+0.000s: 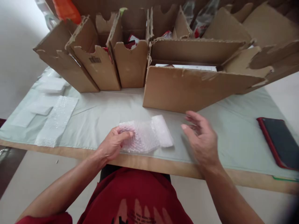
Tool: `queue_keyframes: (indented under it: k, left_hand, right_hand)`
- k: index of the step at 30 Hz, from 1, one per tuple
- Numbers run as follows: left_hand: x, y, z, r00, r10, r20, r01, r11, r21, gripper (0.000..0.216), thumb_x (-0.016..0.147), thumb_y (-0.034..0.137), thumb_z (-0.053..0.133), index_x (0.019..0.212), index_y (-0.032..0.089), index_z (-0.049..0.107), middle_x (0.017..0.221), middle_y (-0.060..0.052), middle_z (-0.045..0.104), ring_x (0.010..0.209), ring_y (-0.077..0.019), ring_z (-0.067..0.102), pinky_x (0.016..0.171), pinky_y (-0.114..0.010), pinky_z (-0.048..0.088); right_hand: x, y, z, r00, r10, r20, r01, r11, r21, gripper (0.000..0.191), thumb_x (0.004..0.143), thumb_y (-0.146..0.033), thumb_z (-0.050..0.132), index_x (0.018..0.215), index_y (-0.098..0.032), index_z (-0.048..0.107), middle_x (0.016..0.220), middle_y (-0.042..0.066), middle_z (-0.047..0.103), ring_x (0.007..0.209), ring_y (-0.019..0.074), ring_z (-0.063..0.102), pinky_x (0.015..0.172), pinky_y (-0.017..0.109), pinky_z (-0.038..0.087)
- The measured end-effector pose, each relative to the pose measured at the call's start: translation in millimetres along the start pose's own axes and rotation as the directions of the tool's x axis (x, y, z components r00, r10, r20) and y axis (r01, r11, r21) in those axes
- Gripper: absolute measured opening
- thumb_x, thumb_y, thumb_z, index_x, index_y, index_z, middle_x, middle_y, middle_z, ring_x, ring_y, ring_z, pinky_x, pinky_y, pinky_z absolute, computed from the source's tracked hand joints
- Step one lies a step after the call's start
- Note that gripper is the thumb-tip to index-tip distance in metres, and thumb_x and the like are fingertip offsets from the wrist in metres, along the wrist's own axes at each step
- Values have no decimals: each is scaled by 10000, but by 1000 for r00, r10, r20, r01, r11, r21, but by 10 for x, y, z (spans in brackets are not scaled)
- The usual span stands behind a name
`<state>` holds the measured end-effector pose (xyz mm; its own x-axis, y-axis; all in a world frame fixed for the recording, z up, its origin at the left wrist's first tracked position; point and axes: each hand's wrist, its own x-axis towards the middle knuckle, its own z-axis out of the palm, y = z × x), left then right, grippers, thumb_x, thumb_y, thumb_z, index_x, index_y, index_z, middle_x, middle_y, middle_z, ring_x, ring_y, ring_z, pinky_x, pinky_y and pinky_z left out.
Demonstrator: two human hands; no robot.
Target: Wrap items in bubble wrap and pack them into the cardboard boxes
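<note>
In front of me on the table lies a sheet of bubble wrap [146,135], with a folded or rolled white part along its right end. My left hand [116,141] grips its left end, thumb on top and fingers underneath. Something pinkish shows faintly through the wrap near the thumb; what it is I cannot make out. To the right of the wrap hovers my right hand [199,135], fingers curved and apart, holding nothing. A small gap separates it from the white end.
Cardboard boxes [130,67] stand in a row along the back, some with small packets inside. Another strip of bubble wrap [57,121] and white pieces [52,84] lie at left. A phone in a red case [279,141] rests at right. The cloth-covered table's front edge [182,168] is near me.
</note>
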<state>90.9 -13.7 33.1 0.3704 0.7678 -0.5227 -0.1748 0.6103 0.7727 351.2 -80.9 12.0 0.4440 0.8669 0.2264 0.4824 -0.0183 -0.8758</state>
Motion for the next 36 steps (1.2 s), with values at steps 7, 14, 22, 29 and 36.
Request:
queue_keyframes:
  k: [7,14,22,29,36]
  left_hand:
    - [24,-16,114,999,-30,11,29,999,43,229,562,287,873,720,161,765,689,-4,725,647,-138,649,658,-241,529]
    - [-21,1,-293,987,14,-162,3,994,105,256,614,328,914,755,160,782,685,-3,732,597,-126,648,636,-229,554]
    - [-19,80,-468,982,39,-183,15,957,290,417,646,461,928,906,180,763,773,-14,768,683,-155,704,647,-230,556]
    - [30,299,-643,984,115,-138,-15,818,574,425,689,442,792,1016,179,725,797,-21,753,678,-191,680,657,-293,533]
    - [441,1002,-601,921,358,153,-145,-50,988,349,795,277,519,1051,198,743,950,-88,786,836,-286,717,738,-359,503]
  right_hand:
    - [-162,-351,82,705,-540,460,678,704,-213,308,1020,-351,582,1286,-220,665,1393,116,664,1380,336,536,1080,550,454]
    - [95,405,-148,924,-284,255,381,703,-600,425,1047,-447,447,1259,-165,684,1446,184,611,1289,372,591,995,550,476]
    - [175,527,-332,991,-107,82,134,711,-690,500,965,-490,482,1310,-170,652,1338,178,676,1128,407,638,907,570,495]
    - [207,450,-328,992,-66,108,112,853,-510,193,872,-362,552,888,-209,669,1246,139,724,1125,349,659,971,550,486]
    - [-687,-155,-141,928,289,234,-302,953,21,653,904,-440,665,1505,-243,501,909,30,725,686,179,670,650,308,571]
